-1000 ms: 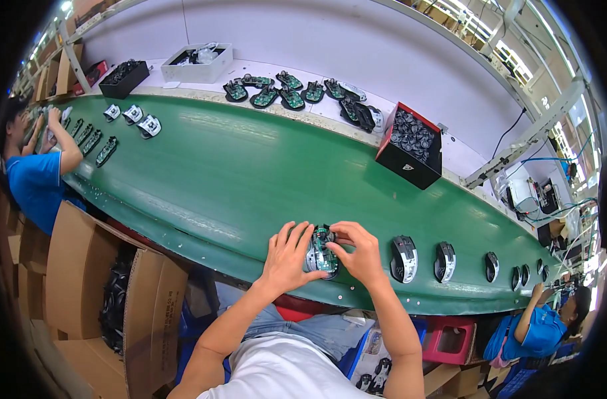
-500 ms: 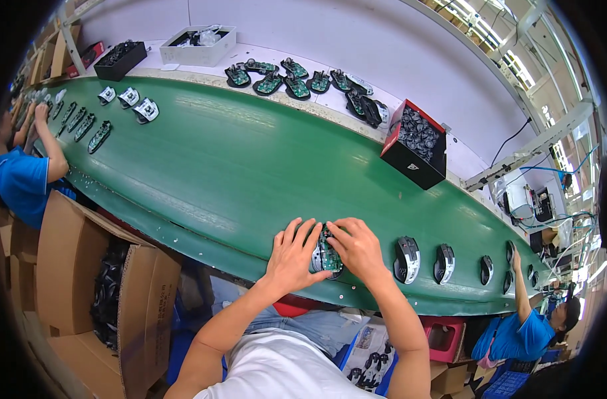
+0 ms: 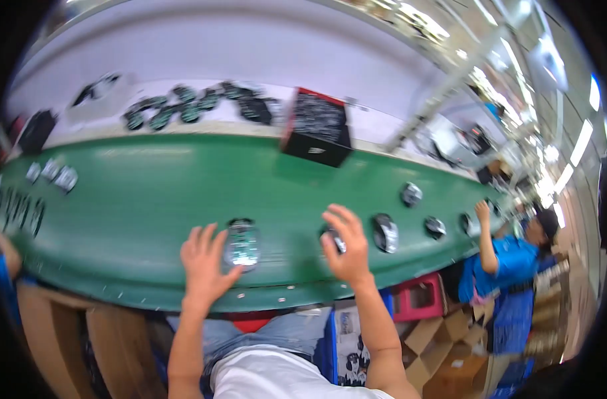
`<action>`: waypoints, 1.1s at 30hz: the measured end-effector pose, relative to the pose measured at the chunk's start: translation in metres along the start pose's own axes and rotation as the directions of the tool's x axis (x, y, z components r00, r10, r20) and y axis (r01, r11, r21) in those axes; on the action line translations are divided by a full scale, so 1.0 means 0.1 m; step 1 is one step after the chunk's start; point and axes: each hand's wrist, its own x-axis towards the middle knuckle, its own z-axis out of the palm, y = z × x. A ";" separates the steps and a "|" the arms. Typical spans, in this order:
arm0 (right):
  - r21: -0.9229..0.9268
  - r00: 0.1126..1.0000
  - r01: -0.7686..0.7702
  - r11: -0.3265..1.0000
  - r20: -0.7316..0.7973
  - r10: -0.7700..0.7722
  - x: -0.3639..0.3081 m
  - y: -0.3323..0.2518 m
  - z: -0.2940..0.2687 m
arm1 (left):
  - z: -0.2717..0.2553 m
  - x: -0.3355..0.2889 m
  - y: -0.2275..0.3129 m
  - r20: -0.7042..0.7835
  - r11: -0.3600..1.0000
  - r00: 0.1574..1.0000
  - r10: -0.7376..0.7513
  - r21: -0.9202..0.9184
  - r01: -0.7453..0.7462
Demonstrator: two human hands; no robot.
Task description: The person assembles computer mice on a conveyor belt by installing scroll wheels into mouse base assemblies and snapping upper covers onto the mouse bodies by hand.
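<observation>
On the green conveyor belt lies an opened computer mouse with a green circuit board [image 3: 242,245] showing. My left hand [image 3: 207,263] is just left of it, open, fingers spread, the thumb by its lower edge. To the right, my right hand [image 3: 350,249] is curled around a dark computer mouse [image 3: 334,238] on the belt, thumb on one side and fingers on the other. The hand covers part of this mouse, and motion blurs the grip. Another black-and-silver mouse [image 3: 385,233] sits just beyond my right hand.
Several mice line the belt's right part, where a co-worker in a blue shirt [image 3: 496,263] reaches in. Mouse bases with circuit boards [image 3: 187,110] lie on the back ledge, beside a black-and-red box of small dark parts [image 3: 316,136]. White-topped pieces [image 3: 65,179] stand far left.
Both hands have come off the opened mouse. My left hand has drawn to its left side; my right has moved right to a dark mouse. The whole view has swung to the right.
</observation>
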 end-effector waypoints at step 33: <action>0.732 0.915 -0.163 0.662 0.363 -0.176 0.17 -0.54 0.52 | -0.15 -0.03 0.52 0.411 -0.635 0.867 0.283 -0.597 0.490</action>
